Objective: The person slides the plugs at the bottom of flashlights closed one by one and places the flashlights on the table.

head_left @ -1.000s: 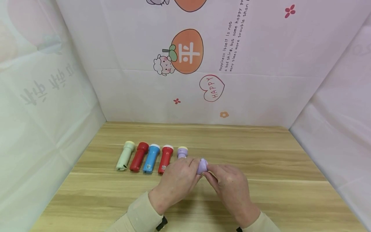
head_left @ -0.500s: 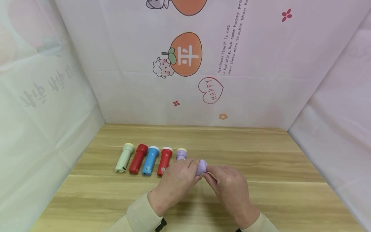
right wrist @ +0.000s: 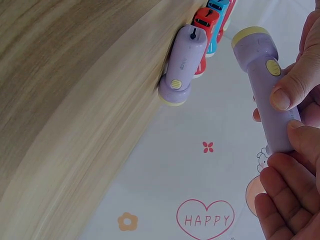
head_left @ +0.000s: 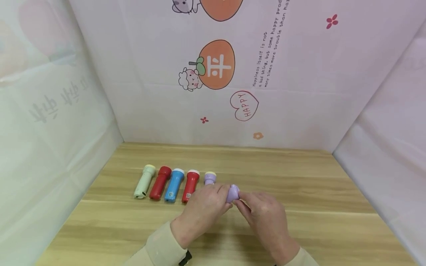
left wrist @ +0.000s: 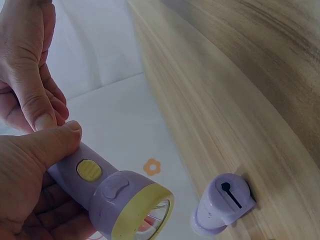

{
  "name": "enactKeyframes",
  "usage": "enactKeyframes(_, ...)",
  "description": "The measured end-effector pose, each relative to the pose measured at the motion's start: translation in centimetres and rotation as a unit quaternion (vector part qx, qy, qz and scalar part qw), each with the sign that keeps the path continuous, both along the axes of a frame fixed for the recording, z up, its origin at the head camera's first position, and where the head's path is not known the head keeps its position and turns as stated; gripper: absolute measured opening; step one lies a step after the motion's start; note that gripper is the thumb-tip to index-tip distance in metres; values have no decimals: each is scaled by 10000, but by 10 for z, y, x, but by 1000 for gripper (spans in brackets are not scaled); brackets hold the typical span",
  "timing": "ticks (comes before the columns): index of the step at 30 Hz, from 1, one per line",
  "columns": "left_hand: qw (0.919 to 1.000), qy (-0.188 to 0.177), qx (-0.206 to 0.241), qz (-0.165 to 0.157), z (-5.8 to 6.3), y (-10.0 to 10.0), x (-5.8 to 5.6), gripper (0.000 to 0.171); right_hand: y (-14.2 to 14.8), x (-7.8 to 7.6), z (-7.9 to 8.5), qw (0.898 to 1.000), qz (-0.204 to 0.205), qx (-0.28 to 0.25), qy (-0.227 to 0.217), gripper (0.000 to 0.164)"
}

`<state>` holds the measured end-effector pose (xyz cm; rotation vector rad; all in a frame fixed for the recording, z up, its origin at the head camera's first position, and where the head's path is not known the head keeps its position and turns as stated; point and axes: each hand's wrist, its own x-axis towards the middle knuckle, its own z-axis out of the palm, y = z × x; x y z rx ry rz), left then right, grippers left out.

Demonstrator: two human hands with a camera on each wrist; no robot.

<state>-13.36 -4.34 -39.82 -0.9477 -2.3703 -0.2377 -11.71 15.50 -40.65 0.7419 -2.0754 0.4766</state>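
Note:
My left hand [head_left: 203,207] grips a purple flashlight [left wrist: 112,192] with a yellow lens rim and a yellow switch [left wrist: 89,170]. In the left wrist view its thumb lies along the barrel behind the switch, and the lens looks unlit. My right hand [head_left: 269,218] pinches the tail end between thumb and fingers, as the right wrist view shows on the flashlight barrel [right wrist: 270,107]. From the head view only the purple tail part [head_left: 232,194] shows between the hands. A second purple flashlight [head_left: 210,177] lies just beyond my left hand, which partly covers it.
Left of the hands, a row on the wooden table [head_left: 316,177] holds a pale green flashlight [head_left: 145,181], a dark red flashlight [head_left: 161,183], a blue flashlight [head_left: 174,185] and a red flashlight [head_left: 191,186]. White printed cloth [head_left: 159,111] walls the back and sides.
The head view has shifted slightly. Both hands keep nearly the same hold on the purple flashlight, and the row of flashlights stays where it was.

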Motion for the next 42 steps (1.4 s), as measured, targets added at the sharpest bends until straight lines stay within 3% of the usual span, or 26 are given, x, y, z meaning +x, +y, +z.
enactKeyframes(12, 9998, 125, 121, -123, -2, 0, -2, 37, 0, 0, 0, 9999, -115, 29, 91, 18)
enactKeyframes(20, 9990, 317, 212, -230, -2, 1, -5, 30, -1, 1, -1, 9999, -98, -80, 50, 28)
enactKeyframes(42, 9996, 44, 216, -187, 1, 1, -2, 39, 1, 2, 0, 9999, -106, -69, -28, 24)
